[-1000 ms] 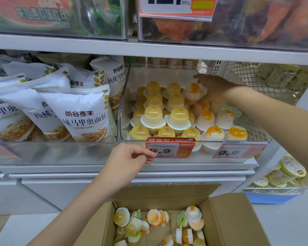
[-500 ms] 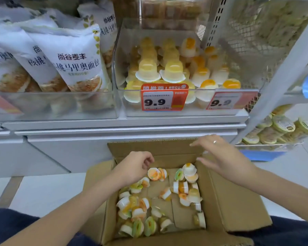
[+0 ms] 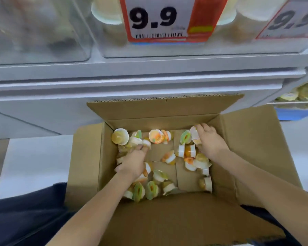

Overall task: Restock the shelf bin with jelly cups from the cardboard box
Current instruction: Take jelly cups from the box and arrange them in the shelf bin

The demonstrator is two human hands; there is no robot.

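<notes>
Head view: both my hands have dropped from above the box down into the cardboard box [image 3: 252,139], so a fresh pickup is starting. My left hand [image 3: 133,160] sits among the jelly cups [image 3: 167,157] on the box's 9 o'clock side, fingers curled onto one at its 12 o'clock; whether it's gripped I cannot tell. My right hand [image 3: 208,141] curls around a cup at its 10 o'clock, in the 2 o'clock corner. The shelf bin [image 3: 114,41] is overhead at 12 o'clock.
</notes>
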